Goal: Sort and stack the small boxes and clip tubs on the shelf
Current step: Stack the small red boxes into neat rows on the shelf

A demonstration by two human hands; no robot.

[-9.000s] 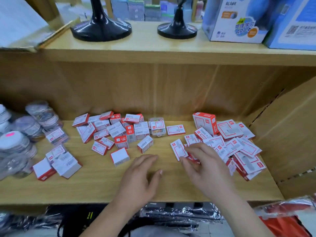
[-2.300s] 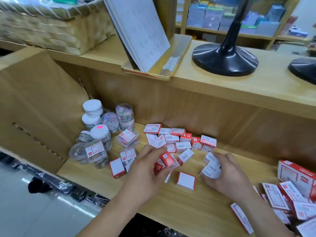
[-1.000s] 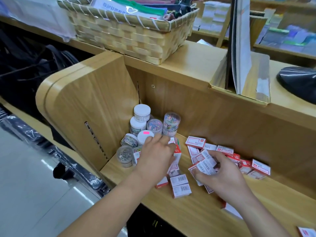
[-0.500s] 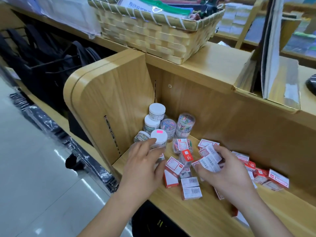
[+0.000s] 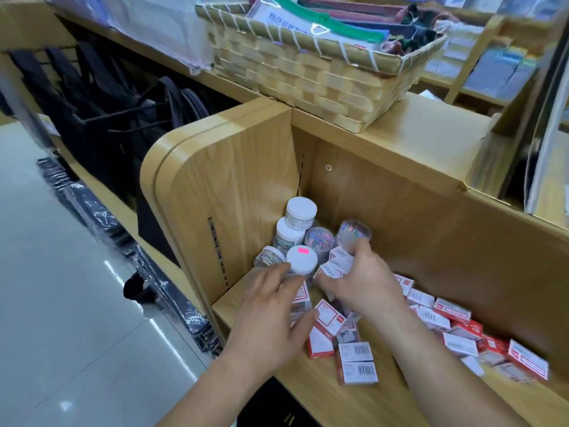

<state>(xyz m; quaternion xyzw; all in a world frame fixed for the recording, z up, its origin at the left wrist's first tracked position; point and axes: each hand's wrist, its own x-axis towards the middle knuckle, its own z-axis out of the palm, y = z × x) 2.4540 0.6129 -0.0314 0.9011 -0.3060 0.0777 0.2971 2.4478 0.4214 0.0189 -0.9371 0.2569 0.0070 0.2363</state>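
Right hand [image 5: 366, 285] grip pinches small boxes [image 5: 334, 269]. Left hand [image 5: 268, 318] grip wide, fingers on white-lidded tub [image 5: 301, 259]. Clip tubs [image 5: 320, 238] cluster in shelf [image 5: 381, 396] left rear corner. Boxes probably light, stiff: pinch sides. Tubs likely slick: wrap the body.

round clip tubs [image 5: 300, 260] clustered, small red-white boxes [image 5: 449, 328] scattered

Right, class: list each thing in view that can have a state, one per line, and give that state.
Left hand, open, fingers spread.
Right hand, pinching small boxes.
Pink-sticker tub, upright, lid on.
Corner tubs, upright, lids on.
Loose boxes, closed, scattered, unstacked.
Wicker basket, filled with pouches.
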